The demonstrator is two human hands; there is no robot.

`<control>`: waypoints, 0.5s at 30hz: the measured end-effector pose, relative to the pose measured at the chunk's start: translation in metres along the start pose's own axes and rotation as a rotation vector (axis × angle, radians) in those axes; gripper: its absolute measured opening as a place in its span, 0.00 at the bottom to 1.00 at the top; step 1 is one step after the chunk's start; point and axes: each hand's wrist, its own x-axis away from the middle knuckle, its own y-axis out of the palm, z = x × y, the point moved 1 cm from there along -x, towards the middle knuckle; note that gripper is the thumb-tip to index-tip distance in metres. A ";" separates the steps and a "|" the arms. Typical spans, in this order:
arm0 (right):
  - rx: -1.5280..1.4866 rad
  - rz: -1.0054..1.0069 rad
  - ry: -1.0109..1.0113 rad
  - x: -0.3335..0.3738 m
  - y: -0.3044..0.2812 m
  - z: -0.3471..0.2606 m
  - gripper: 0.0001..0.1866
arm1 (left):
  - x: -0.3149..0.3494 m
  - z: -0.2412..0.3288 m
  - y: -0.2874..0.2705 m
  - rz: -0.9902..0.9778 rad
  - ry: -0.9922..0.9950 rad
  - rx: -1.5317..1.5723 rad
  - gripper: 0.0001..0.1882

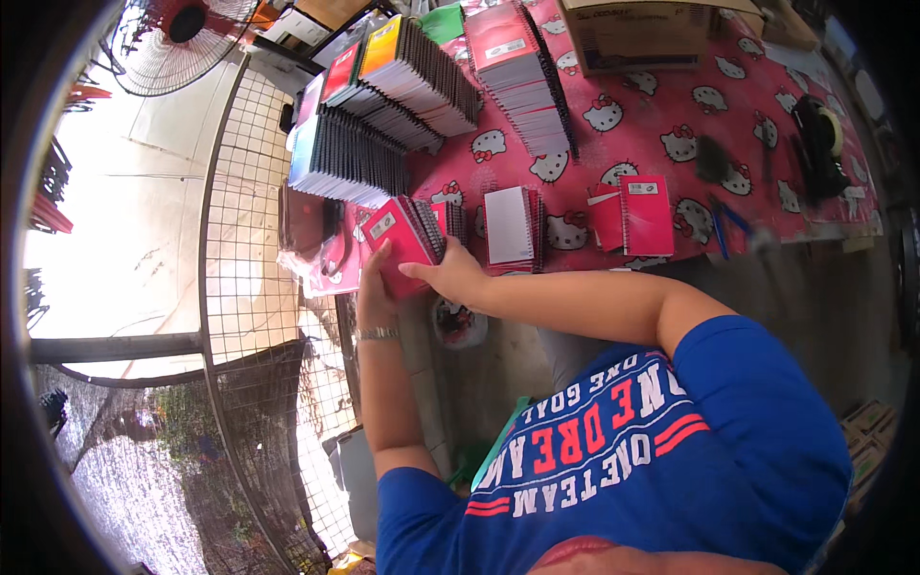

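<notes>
Red notebook bundle point(395, 233) held at the near left edge of the table, front cover facing the wearer; whether its lower edge is rested on anything cannot be told. Bundle is gripped from both sides: left hand point(376, 285) set at the near left side, a digit laid up along the cover, its other fingers mostly hidden; right hand point(454, 275) at the coil side, thumb pressed flat on the cover, remaining fingers wrapped behind, so their spread cannot be told.

Risk, as judged: notebooks look slightly fanned at the coils, so inner ones could be slipped out if thumb pressure is eased. Being held right at the edge, a dropped one could be lost to the floor or the clear plastic bag point(460, 324) below. Coils could be snagged on the small red stack point(448, 219) just behind, if the bundle is swung that way.

Further right: white-faced stack point(508, 226), then a red notebook point(648, 215) laid flat on the pink patterned cloth point(637, 134). Behind: blue-covered stack point(340, 158), yellow-covered stack point(412, 72), tall red-covered stack point(517, 86); the blue-covered one, nearest, could be toppled by a forward bump. Cardboard box point(632, 43) at far side.
</notes>
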 end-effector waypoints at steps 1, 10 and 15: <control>-0.005 0.008 0.002 -0.004 0.005 -0.003 0.57 | -0.011 0.005 -0.003 0.008 -0.049 -0.052 0.21; 0.192 0.136 0.282 -0.029 0.015 -0.002 0.59 | -0.077 -0.002 -0.033 -0.101 -0.232 -0.229 0.17; 0.190 0.222 0.197 -0.038 0.021 0.009 0.61 | -0.077 -0.008 -0.038 -0.085 -0.186 -0.222 0.19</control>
